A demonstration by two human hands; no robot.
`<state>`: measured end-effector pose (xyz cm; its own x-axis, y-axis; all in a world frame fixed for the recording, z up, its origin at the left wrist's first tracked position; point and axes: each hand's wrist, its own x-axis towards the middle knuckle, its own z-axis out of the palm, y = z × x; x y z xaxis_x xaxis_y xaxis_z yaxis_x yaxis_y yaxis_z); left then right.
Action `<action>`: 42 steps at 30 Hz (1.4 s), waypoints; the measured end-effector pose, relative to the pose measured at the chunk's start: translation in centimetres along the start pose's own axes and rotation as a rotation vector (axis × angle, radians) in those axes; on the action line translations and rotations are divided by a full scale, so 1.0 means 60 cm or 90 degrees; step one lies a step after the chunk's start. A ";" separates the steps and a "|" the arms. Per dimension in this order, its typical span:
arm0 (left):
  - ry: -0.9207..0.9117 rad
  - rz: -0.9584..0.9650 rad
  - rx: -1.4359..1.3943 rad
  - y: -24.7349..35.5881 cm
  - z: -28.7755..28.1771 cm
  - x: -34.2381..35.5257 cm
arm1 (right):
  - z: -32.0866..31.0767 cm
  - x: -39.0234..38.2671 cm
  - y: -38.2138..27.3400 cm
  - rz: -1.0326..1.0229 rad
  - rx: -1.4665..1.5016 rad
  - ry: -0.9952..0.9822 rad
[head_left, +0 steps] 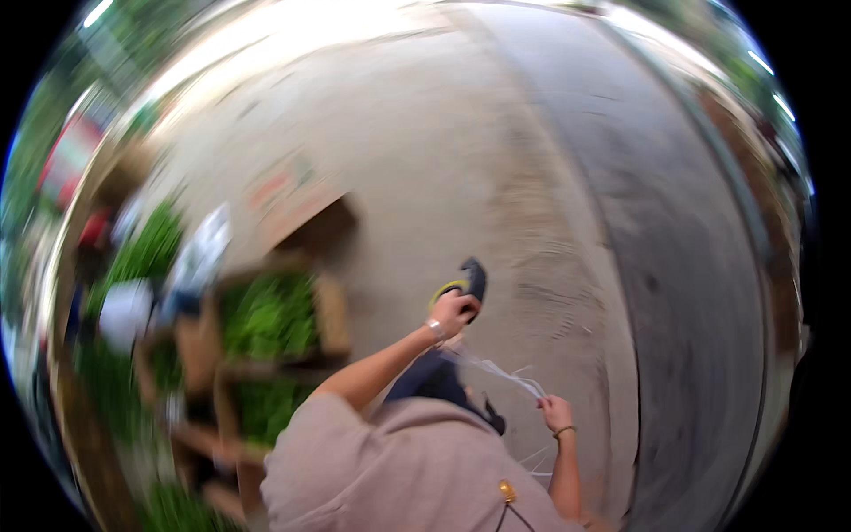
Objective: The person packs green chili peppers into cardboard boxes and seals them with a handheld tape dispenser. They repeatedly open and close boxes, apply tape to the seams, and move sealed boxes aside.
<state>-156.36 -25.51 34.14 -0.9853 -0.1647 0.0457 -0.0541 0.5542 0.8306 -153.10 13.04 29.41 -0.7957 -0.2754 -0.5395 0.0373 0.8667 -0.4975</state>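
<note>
My left hand (454,309) reaches forward near the middle and is closed around a small curved thing with a yellow edge (446,288). A black shape (477,277) shows right beside it; blur hides whether it belongs to the held thing or is a shoe. My right hand (555,413), lower and to the right, pinches a bunch of thin white plastic strips (519,379). The strips run left toward my dark trouser leg (430,377), and loose ends hang below the right hand.
At left, blurred, are cardboard boxes of green leafy vegetables (269,315), an empty-looking carton (306,208), a white plastic bag (202,253) and a round white thing (126,312). Concrete floor (417,151) lies ahead, with a darker grey strip (674,293) on the right.
</note>
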 end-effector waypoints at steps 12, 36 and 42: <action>0.719 -0.732 0.352 -0.317 -0.209 -0.705 | 0.150 0.075 -0.162 -0.272 -0.377 -0.240; 0.577 -0.513 -0.045 -0.517 -0.402 -0.716 | 0.413 0.130 -0.990 -0.768 -0.805 -0.215; 0.291 -0.132 -0.236 -0.344 -0.525 -0.439 | 0.456 0.050 -1.132 -1.009 -0.709 -0.373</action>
<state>-124.16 -58.33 33.28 -0.7866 -0.6169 0.0275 -0.0964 0.1666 0.9813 -141.48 -58.03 43.00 0.5163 -0.7774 -0.3593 -0.8563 -0.4620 -0.2309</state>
